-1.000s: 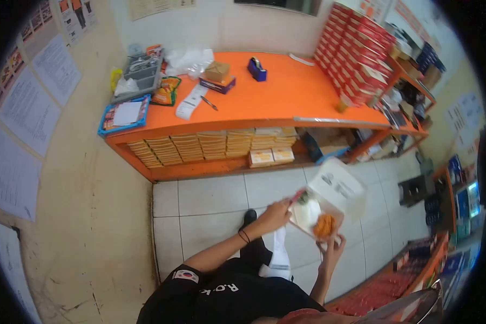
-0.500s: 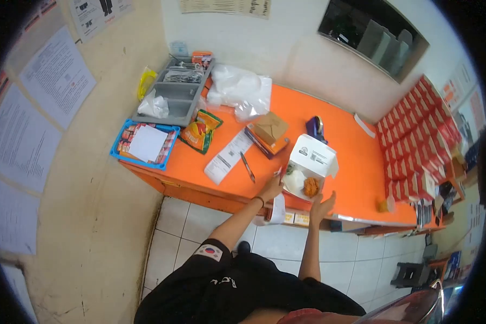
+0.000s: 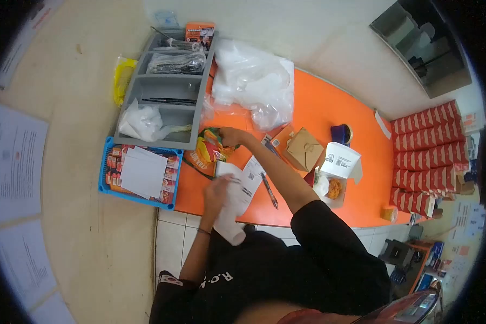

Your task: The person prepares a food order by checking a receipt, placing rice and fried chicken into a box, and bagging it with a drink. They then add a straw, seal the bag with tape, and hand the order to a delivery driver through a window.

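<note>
My left hand (image 3: 216,193) is closed on a long white receipt (image 3: 233,208), whose curled lower end hangs over the table's front edge. Across my body, my right hand (image 3: 232,136) reaches to the orange and green packet (image 3: 206,153). Its fingers curl at the packet's top edge, and their tips are partly hidden. A pen (image 3: 269,191) lies to the right of the receipt. Farther right, an open white meal box (image 3: 343,157) holds fried chicken (image 3: 335,188) and a white wrapped portion (image 3: 321,186).
Left of the packet are a grey divided tray (image 3: 196,116) and a blue basket (image 3: 171,202) with cards and sachets. Behind lie white plastic bags (image 3: 254,75). A brown box (image 3: 305,147) and a dark blue tape roll (image 3: 340,133) sit near the meal box. Red boxes (image 3: 426,156) are stacked right.
Both hands have left the meal box and moved left. The left has taken hold of the receipt and lifted part of it; the right has come to the packet. The view has shifted left.
</note>
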Demonstrator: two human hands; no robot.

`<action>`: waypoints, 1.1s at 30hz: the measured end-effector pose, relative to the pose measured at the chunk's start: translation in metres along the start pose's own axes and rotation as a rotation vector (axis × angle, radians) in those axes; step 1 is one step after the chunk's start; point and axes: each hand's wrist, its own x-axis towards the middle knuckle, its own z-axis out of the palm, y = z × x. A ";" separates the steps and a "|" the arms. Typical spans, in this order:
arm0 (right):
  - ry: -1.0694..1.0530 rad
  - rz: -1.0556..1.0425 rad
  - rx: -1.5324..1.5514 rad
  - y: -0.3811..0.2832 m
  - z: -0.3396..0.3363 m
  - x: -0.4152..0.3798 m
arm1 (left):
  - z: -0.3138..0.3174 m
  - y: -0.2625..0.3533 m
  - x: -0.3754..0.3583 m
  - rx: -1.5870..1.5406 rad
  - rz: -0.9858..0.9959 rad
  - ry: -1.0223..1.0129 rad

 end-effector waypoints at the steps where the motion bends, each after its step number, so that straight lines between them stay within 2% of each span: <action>1: -0.004 0.012 0.015 0.002 0.012 0.012 | -0.016 -0.005 0.018 0.102 0.016 0.082; 3: 0.182 -0.042 -0.142 0.001 0.037 0.022 | -0.032 -0.011 0.045 0.231 -0.027 0.079; 4: 0.207 0.041 -0.101 -0.003 0.042 0.016 | -0.038 -0.013 0.052 0.358 -0.057 0.077; 8: 0.281 -0.004 -0.182 -0.020 0.038 -0.004 | -0.047 -0.028 0.059 0.267 -0.114 -0.039; 9: 0.413 -0.074 -0.238 -0.020 0.045 -0.011 | -0.046 -0.030 0.059 0.237 -0.093 -0.023; 10: 0.339 -0.005 -0.262 -0.033 0.037 -0.027 | -0.043 -0.028 0.057 0.203 -0.115 -0.033; 12: 0.676 -0.132 -0.121 -0.018 0.061 -0.021 | -0.044 -0.039 0.060 0.222 -0.086 -0.032; 14: 0.554 -0.092 0.094 -0.020 0.049 -0.035 | -0.035 -0.043 0.061 0.271 -0.022 -0.027; 16: 0.565 -0.135 0.186 -0.008 0.056 -0.027 | -0.029 -0.032 0.058 0.301 -0.133 0.061; 17: 0.558 -0.180 0.278 -0.001 0.063 -0.024 | -0.029 -0.033 0.055 0.310 -0.125 0.057; 18: 0.567 -0.188 0.279 0.002 0.065 -0.026 | -0.029 -0.035 0.054 0.370 -0.105 0.041; 20: 0.413 -0.298 0.255 0.007 0.059 -0.030 | -0.028 -0.038 0.052 0.440 -0.054 0.033; 25: 0.675 -0.351 0.502 0.019 0.069 -0.027 | -0.014 -0.034 0.050 0.427 0.006 0.132; 27: 0.707 -0.189 0.638 0.022 0.073 -0.030 | -0.010 -0.032 0.049 0.434 0.020 0.163; 30: 0.689 -0.117 0.778 0.021 0.066 -0.050 | -0.001 -0.009 0.037 0.508 -0.019 0.166; 32: 0.820 -0.113 0.645 0.015 0.051 -0.070 | 0.005 0.010 0.026 0.576 -0.123 0.147; 33: 0.821 -0.121 0.657 0.018 0.045 -0.075 | 0.009 0.018 0.020 0.589 -0.122 0.152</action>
